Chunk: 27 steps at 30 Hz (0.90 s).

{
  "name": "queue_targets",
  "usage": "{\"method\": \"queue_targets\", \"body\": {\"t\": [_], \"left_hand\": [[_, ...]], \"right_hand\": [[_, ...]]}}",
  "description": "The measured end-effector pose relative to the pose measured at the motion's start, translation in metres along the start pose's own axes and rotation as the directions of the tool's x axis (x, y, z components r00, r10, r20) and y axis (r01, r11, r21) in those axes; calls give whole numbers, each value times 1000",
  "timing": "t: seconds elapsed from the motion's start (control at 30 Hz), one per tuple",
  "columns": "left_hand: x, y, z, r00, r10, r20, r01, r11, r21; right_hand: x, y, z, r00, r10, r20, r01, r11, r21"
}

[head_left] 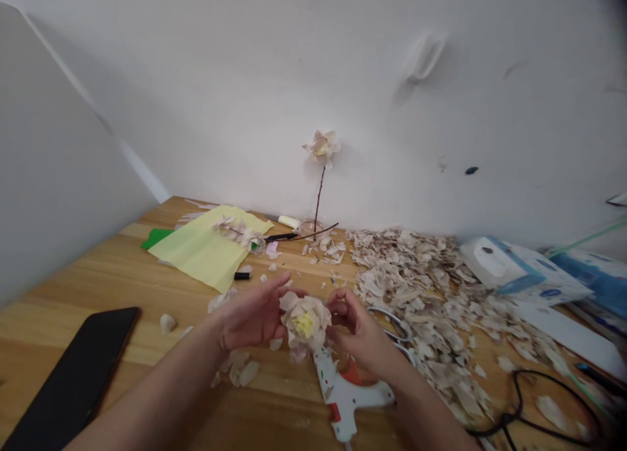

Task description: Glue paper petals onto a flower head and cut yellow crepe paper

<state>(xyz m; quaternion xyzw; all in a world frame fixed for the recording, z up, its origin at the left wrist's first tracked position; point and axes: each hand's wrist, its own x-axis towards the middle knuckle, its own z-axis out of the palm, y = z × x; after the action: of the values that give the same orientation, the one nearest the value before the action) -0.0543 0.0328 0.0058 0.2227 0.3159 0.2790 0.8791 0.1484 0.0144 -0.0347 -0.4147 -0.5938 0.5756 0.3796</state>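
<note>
Nearest, both forearms are cut off by the lower edge of the view, as is a flat black device (78, 379) at the left. A white glue gun (355, 399) is seen lying on the table (161, 405), its rear end partly covered by the right forearm and its nozzle by the flower. A black cable (514, 399) is looped at the right and is likewise cut off.

Just beyond the gun, a pale petalled flower (304, 327) with a yellow centre is held up between the two hands, its face turned to the camera. The left hand (255, 317) is cupped at its left side, thumb raised and apart from the fingers; the fingertips are hidden behind the petals. By the right hand (355, 327), with fingers bent, its right edge is met. Whether either grip is pinching a petal or the base cannot be told.

Grey loops (405, 327), perhaps scissor handles, are partly masked by the right hand. Farther off, dry petals (406, 274) are heaped beside blurred packs (529, 274). Yellow paper (196, 248) is partly covered by a flowered twig (252, 240). Farthest, a single stemmed bloom (322, 149) is stood upright near the wall (235, 111), its foot hard to make out.
</note>
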Motion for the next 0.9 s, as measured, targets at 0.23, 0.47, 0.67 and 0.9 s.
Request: {"method": "queue_targets", "body": {"t": [0.23, 0.47, 0.67, 0.9], "left_hand": [[-32, 36, -9, 916, 335, -221, -343, 939, 4], [-64, 47, -35, 823, 465, -326, -478, 877, 42], [-71, 45, -41, 811, 477, -340, -489, 871, 55], [-64, 43, -36, 876, 409, -256, -423, 906, -1]], "right_hand": [[2, -7, -14, 994, -36, -108, 19, 987, -160], [2, -11, -18, 997, -9, -72, -13, 955, -298], [3, -14, 2, 998, 2, -69, -36, 868, -496], [18, -20, 44, 996, -35, 77, 78, 717, -692]]}}
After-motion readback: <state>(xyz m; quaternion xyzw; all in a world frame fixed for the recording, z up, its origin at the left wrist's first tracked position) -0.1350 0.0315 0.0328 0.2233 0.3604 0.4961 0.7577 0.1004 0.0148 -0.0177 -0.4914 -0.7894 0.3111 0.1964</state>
